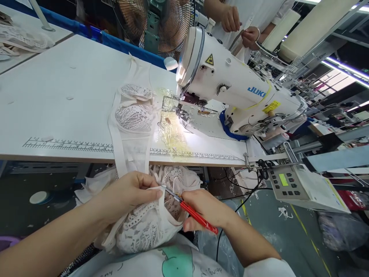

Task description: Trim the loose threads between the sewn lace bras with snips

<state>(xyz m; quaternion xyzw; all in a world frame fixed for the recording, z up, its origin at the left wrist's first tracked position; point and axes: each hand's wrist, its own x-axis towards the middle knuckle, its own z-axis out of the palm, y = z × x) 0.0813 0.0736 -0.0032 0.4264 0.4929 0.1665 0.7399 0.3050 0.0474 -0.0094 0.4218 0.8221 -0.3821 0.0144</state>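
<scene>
My left hand (138,192) is closed in a pinch on the edge of a white lace bra (141,227) lying gathered over my lap. From the right, my right hand (203,211) grips slim red-handled thread snips (198,218). Their pointed metal end touches or nearly touches the fabric edge just beside my left fingertips; the exact contact is too small to make out. Another white lace bra (134,115) is spread on the table and hangs over its front edge above my hands. More lace pieces (178,179) are bunched below that edge.
A JUKI sewing machine (225,73) stands on the white table (57,100), its needle area lit. A printed ruler (72,145) runs along the front edge. A control box (305,188) juts out at right. Behind are a fan (170,23) and another person's hands (230,19).
</scene>
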